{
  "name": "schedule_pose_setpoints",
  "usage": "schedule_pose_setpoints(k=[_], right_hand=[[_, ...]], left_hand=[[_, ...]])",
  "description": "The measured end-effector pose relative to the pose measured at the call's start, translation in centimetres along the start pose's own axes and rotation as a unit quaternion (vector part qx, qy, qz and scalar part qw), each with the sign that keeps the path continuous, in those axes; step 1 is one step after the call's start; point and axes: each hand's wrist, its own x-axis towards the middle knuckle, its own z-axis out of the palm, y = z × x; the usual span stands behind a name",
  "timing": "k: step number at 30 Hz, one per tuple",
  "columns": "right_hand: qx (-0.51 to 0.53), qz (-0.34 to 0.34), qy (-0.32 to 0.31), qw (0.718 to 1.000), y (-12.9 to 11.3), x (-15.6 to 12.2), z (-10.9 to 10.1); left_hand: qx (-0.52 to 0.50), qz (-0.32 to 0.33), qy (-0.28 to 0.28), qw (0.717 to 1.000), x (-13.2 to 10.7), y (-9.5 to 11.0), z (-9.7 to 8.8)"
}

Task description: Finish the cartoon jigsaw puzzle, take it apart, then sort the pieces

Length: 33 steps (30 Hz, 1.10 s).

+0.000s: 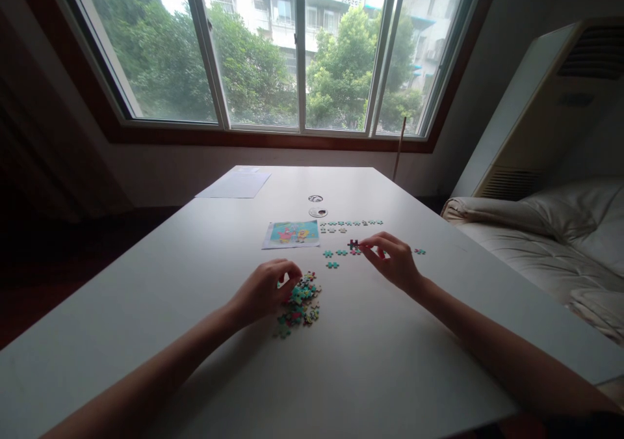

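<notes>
Between the thumb and fingertips of my right hand [394, 257] is a dark jigsaw puzzle piece [353, 244], held up above the rows of laid-out pieces. My left hand [266, 287] rests at the left side of a heap of jigsaw puzzle pieces [303, 299], its fingers curled and closed against the thumb. Whatever lies in those fingers is hidden. Loose green pieces [332, 265] lie flat between the two hands. Just beyond my left hand is a picture sheet [294, 233] with cartoon figures on a blue-green ground.
Rows of puzzle pieces [351, 223] lie right of the picture sheet, and a small group [420, 252] sits beyond my right hand. Two round items [318, 212] are farther back. White paper [234, 184] lies at the table's [390, 374] far left. A pale sofa [511, 231] stands right.
</notes>
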Motion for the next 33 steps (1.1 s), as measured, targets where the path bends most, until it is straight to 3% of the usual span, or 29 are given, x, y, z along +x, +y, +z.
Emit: schedule_pose_setpoints(k=[7, 13, 18, 33], right_hand=[[0.003, 0.024, -0.039, 0.999, -0.1, -0.1, 0.1], [0.008, 0.129, -0.165, 0.978, 0.7, -0.6, 1.2], [0.007, 0.184, -0.223, 0.957, 1.2, -1.1, 2.0], [-0.029, 0.178, -0.235, 0.955, 0.3, -0.8, 1.4]], left_hand=[[0.014, -0.003, -0.009, 1.0, 0.1, -0.1, 0.1], [0.021, 0.003, -0.004, 1.0, -0.1, -0.2, 0.2], [0.02, 0.003, -0.005, 1.0, -0.1, -0.4, 0.3], [0.099, 0.047, -0.086, 0.99, -0.3, 1.7, 1.2]])
